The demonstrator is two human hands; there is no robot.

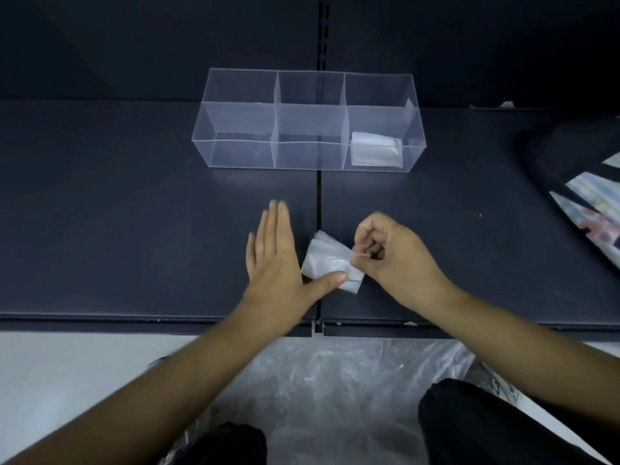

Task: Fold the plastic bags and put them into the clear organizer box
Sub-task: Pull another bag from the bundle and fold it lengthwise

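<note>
A small folded white plastic bag (327,260) lies on the dark shelf near its front edge. My left hand (275,260) rests flat with fingers straight, its thumb pressing the bag's lower edge. My right hand (389,253) is curled and pinches the bag's right end. The clear organizer box (241,152), with three compartments, stands farther back. Its right compartment holds one folded plastic bag (375,149); the left and middle ones hold nothing.
A heap of loose clear plastic bags (342,380) lies on the floor below the shelf edge, between my knees. A dark bag with a colourful print (577,182) sits at the right side of the shelf. A slotted upright (322,35) runs up the back panel.
</note>
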